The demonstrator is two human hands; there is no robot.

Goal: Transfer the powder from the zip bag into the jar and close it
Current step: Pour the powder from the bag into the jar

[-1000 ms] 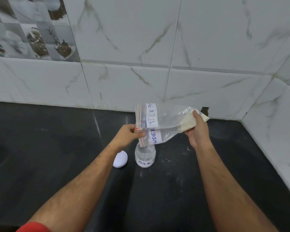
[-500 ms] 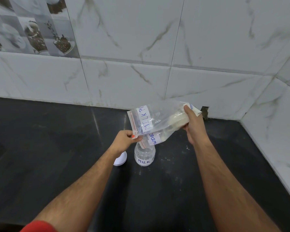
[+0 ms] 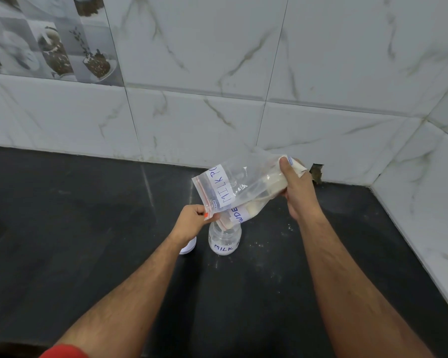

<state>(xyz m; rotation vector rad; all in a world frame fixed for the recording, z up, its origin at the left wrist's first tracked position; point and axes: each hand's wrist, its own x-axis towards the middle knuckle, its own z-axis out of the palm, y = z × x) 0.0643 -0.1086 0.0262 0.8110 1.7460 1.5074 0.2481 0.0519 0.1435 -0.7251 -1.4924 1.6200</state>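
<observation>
The zip bag hangs tilted directly above the jar, its opened zip end dipping to the jar's mouth and its far end raised up and to the right of the jar. The left hand pinches the bag's zip corner just left of the jar's neck, fingers curled on the thin film; the right hand has its fingers clamped round the raised, powder-filled end. The bag looks light, soft and slippery, likely to fold or sag, so holding it at the stiffer zip strip and at the bunched bottom seems wise. The clear jar looks light and easy to tip. The bag's white label reads "MILK PO…" and "…WDE…"; the jar's reads "MILK". A white lid lies on the dark surface just left of the jar.
</observation>
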